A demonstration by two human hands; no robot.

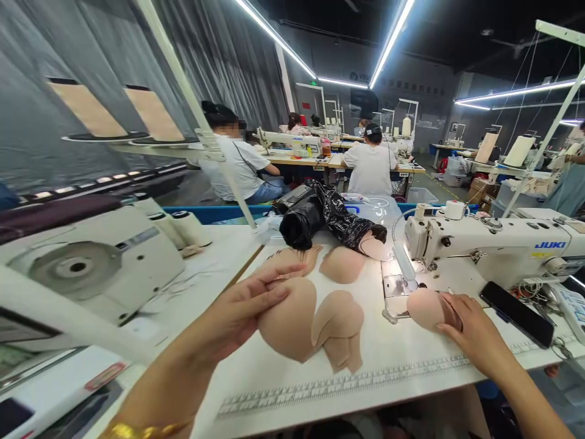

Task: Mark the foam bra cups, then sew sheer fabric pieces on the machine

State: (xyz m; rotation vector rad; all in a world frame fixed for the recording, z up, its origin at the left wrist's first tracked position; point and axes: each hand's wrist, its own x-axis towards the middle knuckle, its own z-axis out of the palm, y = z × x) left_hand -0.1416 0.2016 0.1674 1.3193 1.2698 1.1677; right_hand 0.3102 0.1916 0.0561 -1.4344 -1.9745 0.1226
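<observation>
My left hand [249, 308] pinches the upper left edge of a beige bra cup [290, 323] between thumb and fingers, over the white table. Right beside that cup lies a stack of beige cup pieces [340, 320] with strips hanging from it. My right hand [468, 326] is closed around the right side of another beige bra cup [425, 308], just right of the needle plate [397, 286] of the sewing machine [479, 244]. Further back on the table rest two more beige cups, one on the right [345, 264] and one on the left [292, 261].
A black plastic bag [340, 216] lies behind the cups. A dark phone [518, 314] sits right of my right hand. A ruler strip [347, 385] runs along the table's front edge. Another machine [86, 262] stands on the left. Two people [371, 161] in white shirts sit ahead.
</observation>
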